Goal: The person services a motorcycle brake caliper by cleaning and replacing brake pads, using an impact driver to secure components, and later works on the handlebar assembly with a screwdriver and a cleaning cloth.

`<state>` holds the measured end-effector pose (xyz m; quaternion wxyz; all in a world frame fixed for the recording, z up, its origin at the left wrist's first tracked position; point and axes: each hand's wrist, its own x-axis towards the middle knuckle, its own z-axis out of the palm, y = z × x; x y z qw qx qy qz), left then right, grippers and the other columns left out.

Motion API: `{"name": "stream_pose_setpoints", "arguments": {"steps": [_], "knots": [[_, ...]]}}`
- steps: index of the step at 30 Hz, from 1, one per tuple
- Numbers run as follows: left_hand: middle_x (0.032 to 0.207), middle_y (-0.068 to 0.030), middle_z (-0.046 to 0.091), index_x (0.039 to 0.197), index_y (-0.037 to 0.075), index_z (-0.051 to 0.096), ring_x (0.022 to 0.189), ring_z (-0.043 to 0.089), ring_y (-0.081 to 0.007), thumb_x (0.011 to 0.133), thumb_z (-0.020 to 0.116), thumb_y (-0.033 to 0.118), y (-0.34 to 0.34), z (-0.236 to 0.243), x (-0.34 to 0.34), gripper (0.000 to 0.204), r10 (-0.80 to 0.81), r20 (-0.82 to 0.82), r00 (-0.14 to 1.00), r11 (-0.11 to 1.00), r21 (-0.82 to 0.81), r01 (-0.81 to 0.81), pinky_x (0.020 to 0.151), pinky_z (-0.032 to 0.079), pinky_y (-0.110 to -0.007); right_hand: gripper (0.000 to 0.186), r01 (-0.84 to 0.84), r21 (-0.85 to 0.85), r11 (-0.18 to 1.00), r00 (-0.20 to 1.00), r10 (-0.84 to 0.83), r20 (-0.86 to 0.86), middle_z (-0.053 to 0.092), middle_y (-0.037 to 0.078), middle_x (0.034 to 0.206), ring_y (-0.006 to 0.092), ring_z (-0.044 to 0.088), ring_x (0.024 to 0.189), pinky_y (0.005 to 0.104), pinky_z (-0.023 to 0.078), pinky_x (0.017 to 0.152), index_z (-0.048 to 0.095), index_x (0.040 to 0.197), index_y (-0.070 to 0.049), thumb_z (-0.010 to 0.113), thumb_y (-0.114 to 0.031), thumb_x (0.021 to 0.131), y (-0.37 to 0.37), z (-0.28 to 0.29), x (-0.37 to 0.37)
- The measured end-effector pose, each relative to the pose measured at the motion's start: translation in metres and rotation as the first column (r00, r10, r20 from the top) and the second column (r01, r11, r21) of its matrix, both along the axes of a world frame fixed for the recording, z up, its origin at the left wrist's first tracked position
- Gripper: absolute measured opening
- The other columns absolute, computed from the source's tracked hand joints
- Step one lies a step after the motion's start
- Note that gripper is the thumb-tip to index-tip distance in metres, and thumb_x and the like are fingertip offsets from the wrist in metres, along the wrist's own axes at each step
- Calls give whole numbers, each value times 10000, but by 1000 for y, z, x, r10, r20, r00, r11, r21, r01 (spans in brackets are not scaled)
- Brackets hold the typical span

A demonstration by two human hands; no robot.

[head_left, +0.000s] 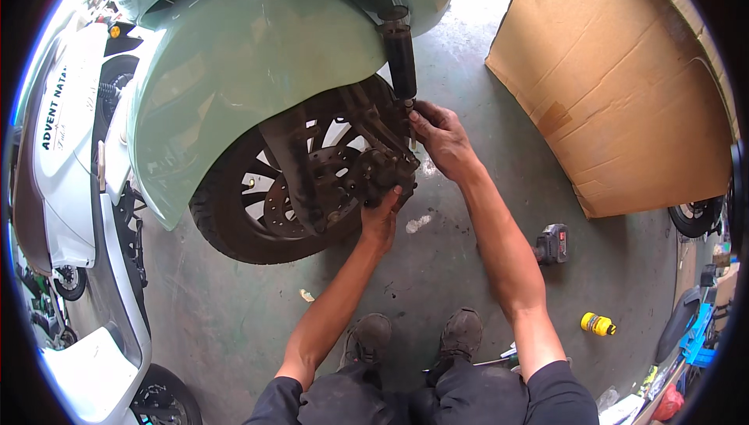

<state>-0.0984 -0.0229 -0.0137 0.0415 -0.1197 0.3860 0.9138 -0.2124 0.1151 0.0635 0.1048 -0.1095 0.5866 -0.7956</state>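
Right hand (pixel 443 140) up at the centre of the frame, fingertips right at the bottom end of the black shock absorber (pixel 401 62), thumb and finger curled close about the small metal fitting there; whether they are pinched tight on it, there's no telling from this angle. Lower down, the left hand (pixel 378 226) is clamped on the underside of the brake caliper (pixel 380 168), thumb in front, the other fingers mostly hidden. So the hands work apart, right above left, with the caliper just past the left fingers, beside the front wheel (pixel 226 226). And here's the relation that counts: the shock absorber lies straight above the right fingertips, that hand clearly the nearer, the left well below. Its long axis runs nearly top to bottom through the upper middle of the frame, lower end leaning slightly right, pointing down at the right fingertips and on toward the caliper. The green fender (pixel 257 43) curves away at upper left.
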Motion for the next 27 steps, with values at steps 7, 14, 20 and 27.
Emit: {"name": "stream_pose_setpoints", "arguments": {"steps": [7,14,20,27], "knots": [[1241,13,577,1299,173,495,1162,536,-154,837,721,145,2,-4,-1,515,-18,-29,999,1000,-22,18,1010,388,-425,227,139,386,912,989,-108,-102,672,58,858,97,552,746,285,469,710,607,1123,-7,583,-152,950,-2,8,5],[1253,13,567,1309,175,488,1184,521,-155,841,711,127,1,-3,-2,521,-27,-24,999,999,-19,26,1022,379,-432,213,198,504,841,967,-83,-241,686,77,850,122,579,747,314,487,713,614,1128,-23,569,-105,937,0,28,2],[1256,18,564,1317,180,484,1194,512,-153,849,702,133,1,-2,-1,517,-35,-51,998,999,-7,35,1031,374,-426,210,29,436,900,998,-5,-56,694,119,976,170,631,837,335,514,741,637,1105,-6,572,-22,906,4,39,10],[1265,20,562,1320,170,483,1198,513,-153,851,703,129,-1,-4,-2,519,-35,-48,998,999,0,35,1037,381,-429,222,-32,486,873,999,32,8,655,106,1048,177,641,928,330,559,801,616,1098,58,600,28,878,6,44,10]]}}
